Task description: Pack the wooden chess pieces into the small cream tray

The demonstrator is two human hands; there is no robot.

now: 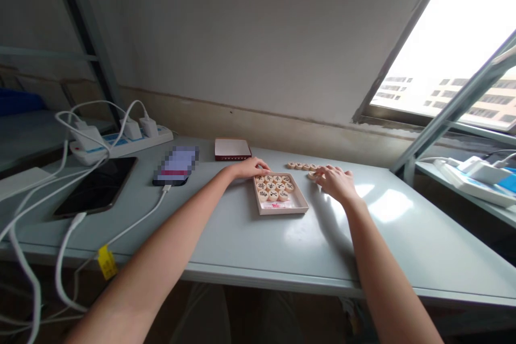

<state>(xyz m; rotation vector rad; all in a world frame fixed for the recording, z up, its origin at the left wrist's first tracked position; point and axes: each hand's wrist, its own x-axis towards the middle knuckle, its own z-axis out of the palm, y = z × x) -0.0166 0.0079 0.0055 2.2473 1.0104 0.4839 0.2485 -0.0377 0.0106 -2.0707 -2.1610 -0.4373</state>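
Note:
A shallow white open box (302, 209) holds several round wooden xiangqi pieces (273, 195) with dark characters, laid in rows toward its far side. Part of the box floor, with a red mark, shows at the near side. My left hand (250, 167) grips the box's far left corner with bent fingers. To the right of the box, my right hand (336, 180) has its fingers closed down on a light wooden xiangqi piece (312, 175), partly hidden by the fingers. Just behind it, a row of more pieces (299, 165) lies on the desk.
A dark red box lid (233, 149) lies near the wall. On the left are a phone (176, 165) on a charging cable, a dark tablet (97, 185) and a white power strip (157, 135) with plugs. White cables hang over the desk's front edge. Metal frame bars stand at both sides.

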